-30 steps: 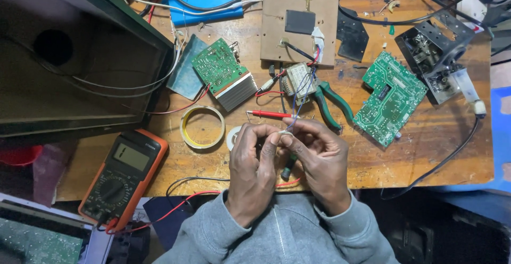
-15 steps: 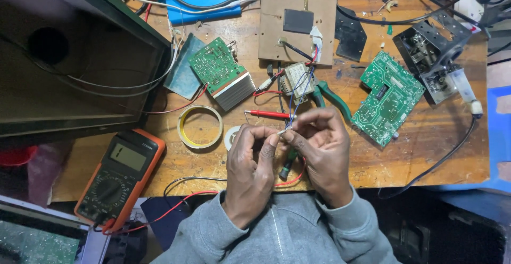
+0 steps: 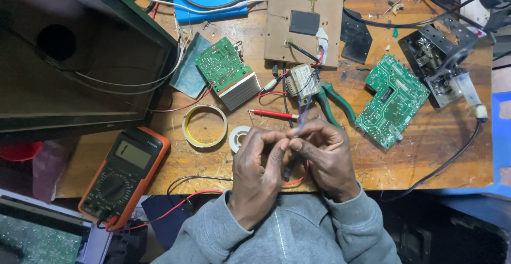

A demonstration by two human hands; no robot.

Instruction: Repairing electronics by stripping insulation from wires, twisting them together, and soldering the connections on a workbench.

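I see both hands raised over the wooden bench (image 3: pixel 436 152). The left hand (image 3: pixel 261 163) and right hand (image 3: pixel 324 155) pinch a thin blue wire (image 3: pixel 301 119) leading from the small transformer (image 3: pixel 302 80). The wire end is probably being stripped; fingers hide it. The red probe (image 3: pixel 272 114) and green pliers (image 3: pixel 335 104) lie unused.

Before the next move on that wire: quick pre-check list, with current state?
1. Both hands on the wire: left hand and right hand pinch a thin blue wire between the fingertips. Ok.
2. Wire's far end: runs up toward the small transformer; the joint itself, cannot tell.
3. Red probe out of the way: lies on the table just beyond the hands. Ok.
4. Green pliers within reach: beside the right hand. Ok.
5. Multimeter on: display lit. Ok.
6. Wire end stripped: hidden by the fingers. Cannot tell.
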